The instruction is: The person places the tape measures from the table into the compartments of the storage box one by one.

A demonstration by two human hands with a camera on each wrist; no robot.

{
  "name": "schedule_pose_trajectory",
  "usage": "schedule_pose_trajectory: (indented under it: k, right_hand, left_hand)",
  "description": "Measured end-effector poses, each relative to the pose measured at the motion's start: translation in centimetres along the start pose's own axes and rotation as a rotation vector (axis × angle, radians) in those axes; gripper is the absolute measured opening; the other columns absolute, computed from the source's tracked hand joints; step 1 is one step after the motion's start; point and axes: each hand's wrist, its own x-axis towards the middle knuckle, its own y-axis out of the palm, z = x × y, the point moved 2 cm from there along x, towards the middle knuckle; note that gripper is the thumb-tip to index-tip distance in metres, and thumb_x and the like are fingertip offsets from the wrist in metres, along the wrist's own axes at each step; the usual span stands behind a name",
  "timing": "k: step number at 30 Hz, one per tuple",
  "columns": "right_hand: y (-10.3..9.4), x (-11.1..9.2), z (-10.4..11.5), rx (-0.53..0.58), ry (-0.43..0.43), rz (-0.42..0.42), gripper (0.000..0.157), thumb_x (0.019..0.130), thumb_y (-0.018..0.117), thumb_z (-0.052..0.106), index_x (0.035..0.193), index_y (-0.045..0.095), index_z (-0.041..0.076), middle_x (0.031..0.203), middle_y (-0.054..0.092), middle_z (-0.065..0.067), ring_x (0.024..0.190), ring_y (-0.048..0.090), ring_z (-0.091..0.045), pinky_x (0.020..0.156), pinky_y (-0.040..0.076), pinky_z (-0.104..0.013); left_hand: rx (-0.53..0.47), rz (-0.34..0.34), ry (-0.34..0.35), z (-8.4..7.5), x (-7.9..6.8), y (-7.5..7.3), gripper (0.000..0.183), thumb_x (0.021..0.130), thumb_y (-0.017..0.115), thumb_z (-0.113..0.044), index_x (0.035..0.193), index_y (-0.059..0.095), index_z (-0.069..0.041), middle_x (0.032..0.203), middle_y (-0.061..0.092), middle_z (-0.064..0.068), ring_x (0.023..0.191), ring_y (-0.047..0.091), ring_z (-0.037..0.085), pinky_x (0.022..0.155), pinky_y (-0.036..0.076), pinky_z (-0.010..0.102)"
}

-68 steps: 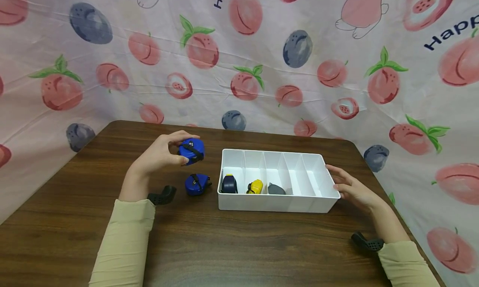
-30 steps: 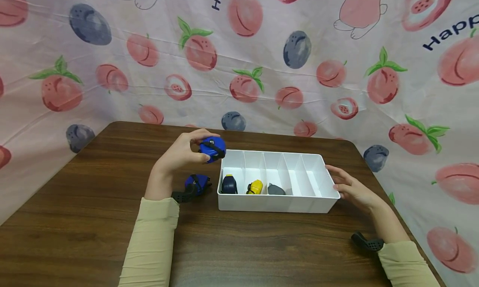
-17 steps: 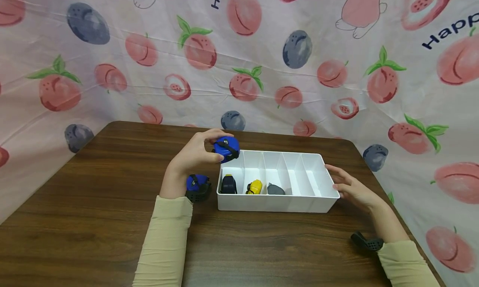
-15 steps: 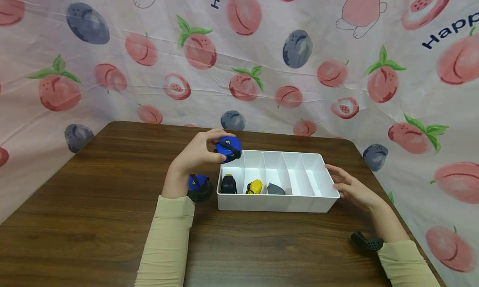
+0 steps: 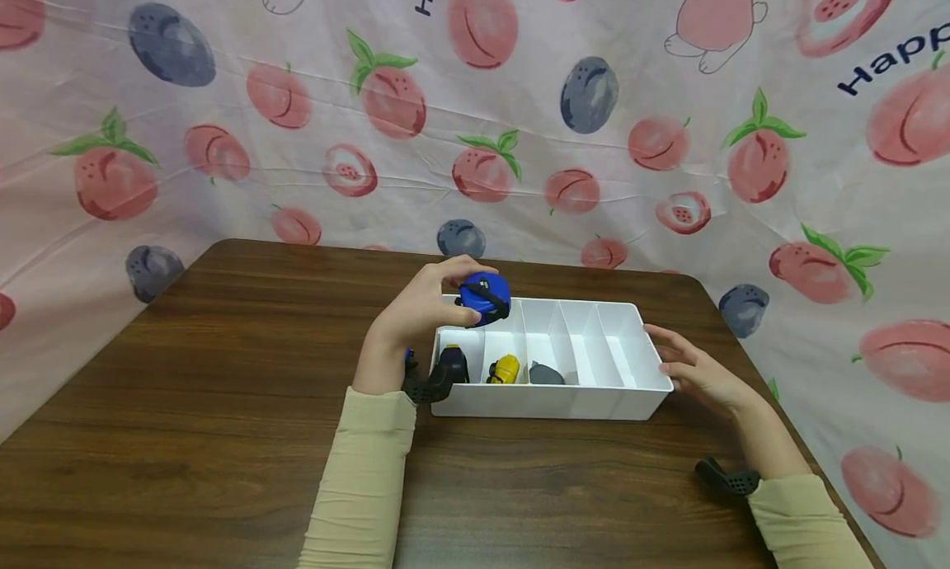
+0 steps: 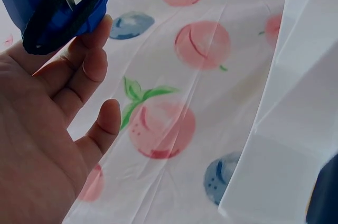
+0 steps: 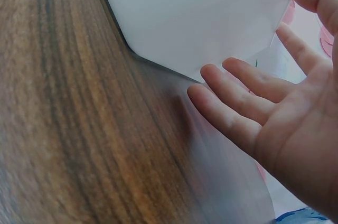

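In the head view my left hand (image 5: 426, 309) pinches a blue tape measure (image 5: 486, 297) between thumb and fingers, above the back left of a white divided box (image 5: 549, 402). The left wrist view shows its metal clip and black strap on the blue tape measure (image 6: 50, 7). My right hand (image 5: 693, 367) rests at the box's right end, its fingers loosely extended along the wall. A dark tape measure (image 5: 453, 364) lies in the leftmost compartment, a small yellow strapped thing (image 5: 505, 369) in the second and a grey rounded object (image 5: 546, 374) in the third.
The box stands on a dark wooden table (image 5: 223, 387). A second blue tape measure (image 5: 409, 356) left of the box is mostly hidden behind my left wrist and its black band (image 5: 430, 386). A fruit-print cloth (image 5: 475, 124) hangs behind the table.
My left hand has carried the blue tape measure rightward, from the table left of the box to over its left compartments. The right hand has stayed at the box's right end.
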Motion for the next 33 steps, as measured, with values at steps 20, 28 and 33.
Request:
schedule_pose_trajectory:
  k: [20, 28, 33]
  right_hand:
    - [-0.3, 0.0, -0.2, -0.014, 0.017, -0.021, 0.059, 0.098, 0.047, 0.005, 0.151, 0.022, 0.013, 0.133, 0.044, -0.008, 0.106, 0.058, -0.018, 0.081, 0.052, -0.036]
    - [-0.1, 0.0, -0.1, -0.011, 0.024, -0.026, 0.06, 0.098, 0.048, 0.005, 0.151, 0.021, 0.013, 0.132, 0.044, -0.01, 0.106, 0.059, -0.019, 0.081, 0.052, -0.037]
    - [-0.2, 0.0, 0.0, 0.003, -0.001, -0.003, 0.06, 0.098, 0.046, 0.004, 0.151, 0.02, 0.012, 0.131, 0.046, -0.007, 0.106, 0.058, -0.019, 0.081, 0.052, -0.036]
  left_hand:
    - [0.031, 0.041, 0.038, -0.6, 1.9, 4.2, 0.059, 0.069, 0.076, -0.022, 0.125, 0.063, -0.008, 0.117, 0.057, 0.004, 0.104, 0.047, 0.027, 0.082, 0.046, 0.047]
    - [0.029, 0.06, 0.059, -0.6, 2.8, 5.9, 0.056, 0.071, 0.075, -0.021, 0.124, 0.063, -0.007, 0.111, 0.059, 0.002, 0.103, 0.046, 0.023, 0.087, 0.041, 0.051]
    - [0.031, 0.06, 0.066, -0.6, 3.4, 6.9, 0.054, 0.072, 0.076, -0.022, 0.123, 0.064, -0.008, 0.111, 0.06, 0.0, 0.104, 0.047, 0.019, 0.089, 0.039, 0.048]
